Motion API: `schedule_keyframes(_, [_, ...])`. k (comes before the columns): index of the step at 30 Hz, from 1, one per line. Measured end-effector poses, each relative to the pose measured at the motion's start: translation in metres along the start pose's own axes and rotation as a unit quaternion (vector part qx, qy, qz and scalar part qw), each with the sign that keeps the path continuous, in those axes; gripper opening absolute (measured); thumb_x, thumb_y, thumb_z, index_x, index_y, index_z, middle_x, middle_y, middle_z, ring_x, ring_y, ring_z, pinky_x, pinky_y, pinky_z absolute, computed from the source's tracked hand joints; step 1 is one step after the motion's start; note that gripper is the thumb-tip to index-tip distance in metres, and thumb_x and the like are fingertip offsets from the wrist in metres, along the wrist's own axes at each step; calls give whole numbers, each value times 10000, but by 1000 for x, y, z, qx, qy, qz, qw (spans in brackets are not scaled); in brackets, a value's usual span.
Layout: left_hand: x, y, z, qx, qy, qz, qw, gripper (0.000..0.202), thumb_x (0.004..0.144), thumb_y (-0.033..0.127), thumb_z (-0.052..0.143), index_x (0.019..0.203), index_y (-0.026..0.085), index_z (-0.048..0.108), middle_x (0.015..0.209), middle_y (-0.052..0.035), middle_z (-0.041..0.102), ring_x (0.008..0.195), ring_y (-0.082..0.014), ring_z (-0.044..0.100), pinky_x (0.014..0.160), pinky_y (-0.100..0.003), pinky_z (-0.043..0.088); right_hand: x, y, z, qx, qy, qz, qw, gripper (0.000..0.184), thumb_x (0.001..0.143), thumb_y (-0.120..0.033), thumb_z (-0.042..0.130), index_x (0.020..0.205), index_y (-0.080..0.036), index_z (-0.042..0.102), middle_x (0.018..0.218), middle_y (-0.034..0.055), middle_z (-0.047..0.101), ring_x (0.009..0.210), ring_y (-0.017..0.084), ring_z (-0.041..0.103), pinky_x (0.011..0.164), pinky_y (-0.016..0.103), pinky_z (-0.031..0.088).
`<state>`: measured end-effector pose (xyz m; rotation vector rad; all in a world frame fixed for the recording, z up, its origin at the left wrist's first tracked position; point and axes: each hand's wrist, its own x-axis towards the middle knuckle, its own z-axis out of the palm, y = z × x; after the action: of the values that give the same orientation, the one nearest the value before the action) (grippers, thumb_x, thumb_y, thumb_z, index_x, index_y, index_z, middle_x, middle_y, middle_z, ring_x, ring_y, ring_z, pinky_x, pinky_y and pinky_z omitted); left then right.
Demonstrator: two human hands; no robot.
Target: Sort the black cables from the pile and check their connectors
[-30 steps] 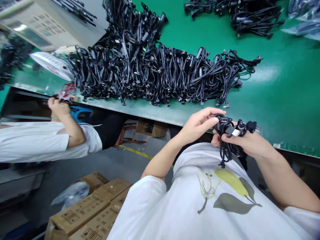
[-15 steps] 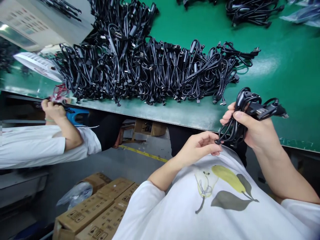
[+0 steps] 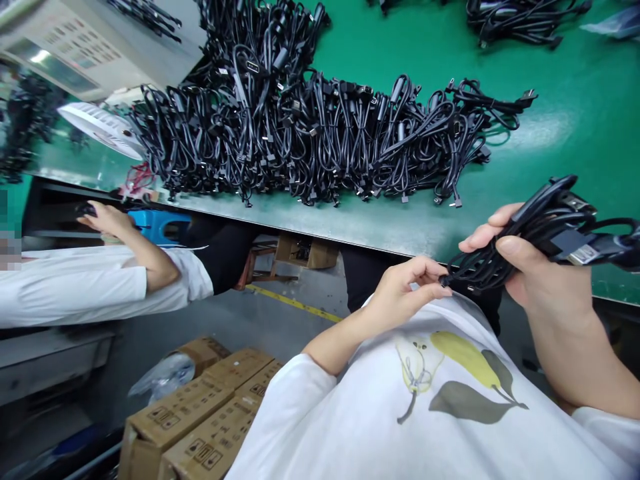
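My right hand (image 3: 540, 273) is wrapped round a bunch of coiled black USB cables (image 3: 535, 227), held just over the bench's front edge at the right. A metal USB plug shows at the bunch's right side. The fingertips of my left hand (image 3: 407, 290) pinch a small black connector (image 3: 444, 281) at the bunch's left end. Beyond my hands, a long heap of tied black cables (image 3: 320, 140) lies across the green bench (image 3: 575, 147).
A co-worker's hand (image 3: 107, 220) is at the bench's left end. Nearby are a white round device (image 3: 103, 130) and a beige machine (image 3: 95, 50). Another cable pile (image 3: 520, 23) lies at the back right. Cardboard boxes (image 3: 200, 413) stand on the floor at lower left.
My right hand has moved right and tilted the cable bunch, stretching it away from my left hand. My left fingers have closed on the small connector.
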<state>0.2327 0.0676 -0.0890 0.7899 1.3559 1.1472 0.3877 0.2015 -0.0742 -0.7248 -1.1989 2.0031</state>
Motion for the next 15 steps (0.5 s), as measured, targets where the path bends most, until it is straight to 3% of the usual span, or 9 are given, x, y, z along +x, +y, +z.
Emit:
schedule_keyframes(5, [7, -3, 4, 24, -15, 30, 999, 315, 852, 438, 801, 949, 165, 677, 846, -11, 718, 730, -113, 603, 746, -255, 489, -2, 0, -2, -2, -24, -52, 998, 212, 868, -319, 839, 1068, -299, 770, 876, -31, 793, 831, 155, 756, 828, 279, 640])
schedule_keyframes(7, [14, -4, 6, 56, -32, 47, 997, 319, 877, 443, 775, 1004, 166, 681, 893, -23, 735, 770, -126, 641, 763, -255, 506, -1, 1, -6, 19, -1, -49, 999, 236, 855, -288, 838, 1082, -278, 771, 860, -24, 771, 825, 154, 737, 901, 310, 628])
schedule_keyframes(9, [22, -5, 8, 114, -72, 64, 989, 298, 934, 440, 711, 1068, 175, 687, 951, -37, 758, 833, -147, 687, 814, -269, 527, 0, 1, -16, 51, 40, -37, 997, 255, 839, -261, 827, 1088, -252, 769, 785, -25, 709, 709, 126, 664, 844, 299, 624])
schedule_keyframes(12, [36, -5, 8, 242, -102, 132, 956, 265, 1032, 416, 560, 1100, 198, 695, 1056, -53, 779, 943, -168, 723, 891, -290, 539, -1, -1, -42, 92, 91, -7, 992, 263, 849, -233, 782, 1110, -233, 754, 637, -47, 555, 515, 81, 445, 540, 206, 489])
schedule_keyframes(15, [54, 5, 8, 386, -21, 250, 888, 294, 1069, 395, 485, 1154, 188, 676, 1055, -66, 771, 980, -181, 709, 907, -305, 536, -5, -2, -69, 77, 131, 3, 988, 290, 845, -205, 782, 1133, -205, 743, 564, -60, 478, 470, 78, 353, 456, 200, 352])
